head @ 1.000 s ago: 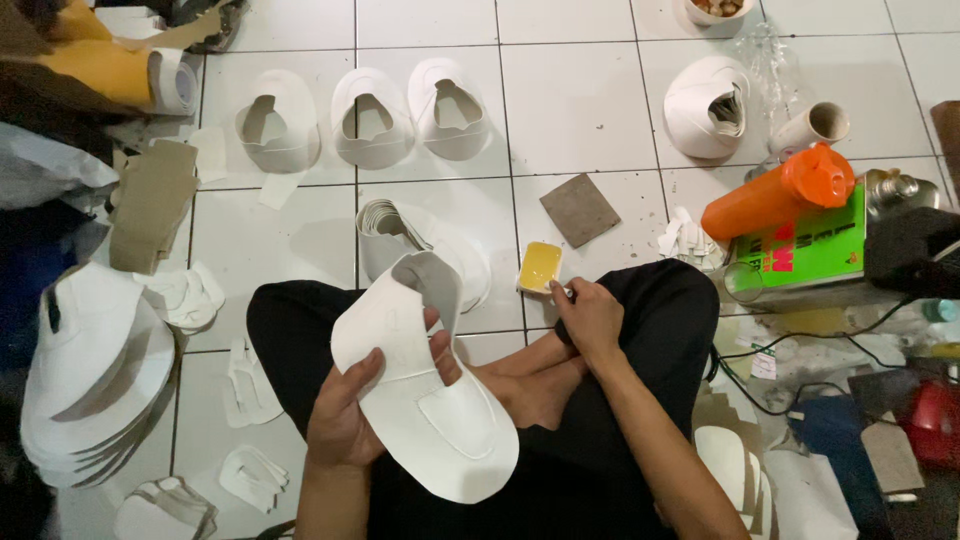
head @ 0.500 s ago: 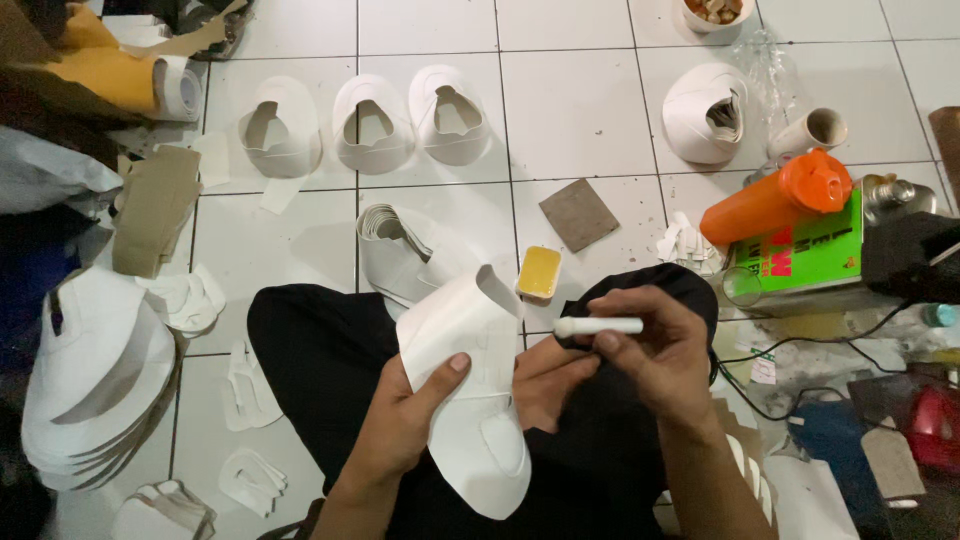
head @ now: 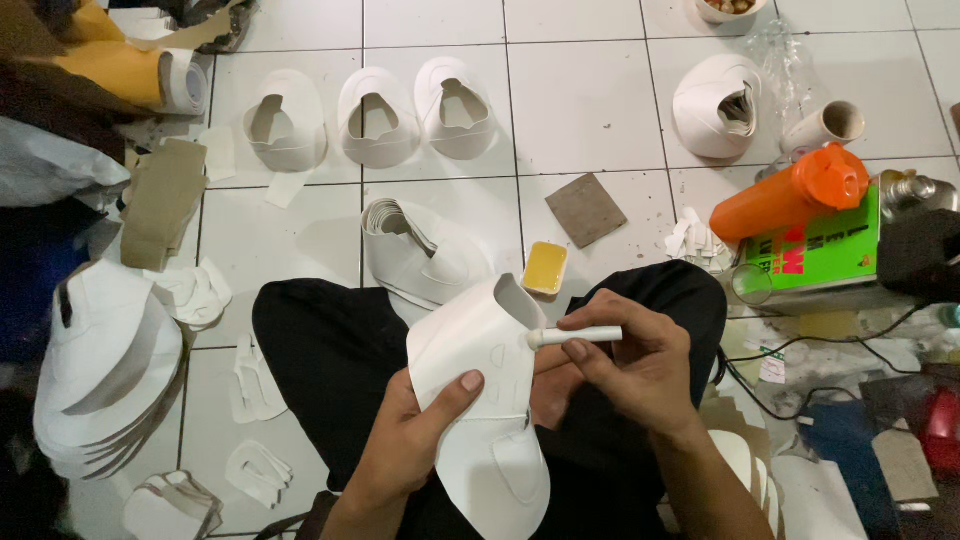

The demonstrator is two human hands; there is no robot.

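My left hand (head: 412, 435) grips a white shoe upper piece (head: 480, 385) over my lap, thumb across its face, the cut-out opening turned up and away from me. My right hand (head: 630, 365) holds a short white brush handle (head: 578, 337) level, its tip touching the upper's right edge just below the opening. A small yellow glue tub (head: 545, 267) sits on the white tiled floor (head: 580, 100) just beyond my knee.
Three white uppers (head: 371, 118) lie in a row on the far tiles, another (head: 715, 105) at right. A stack of uppers (head: 420, 255) lies near my knee, a large pile (head: 100, 370) at left. An orange bottle (head: 790, 193) lies on a green box (head: 815, 250). A brown square pad (head: 585, 209) lies nearby.
My right hand lifted the brush from the glue tub and brought its tip to the upper's edge. My left hand turned the upper and moved it rightwards.
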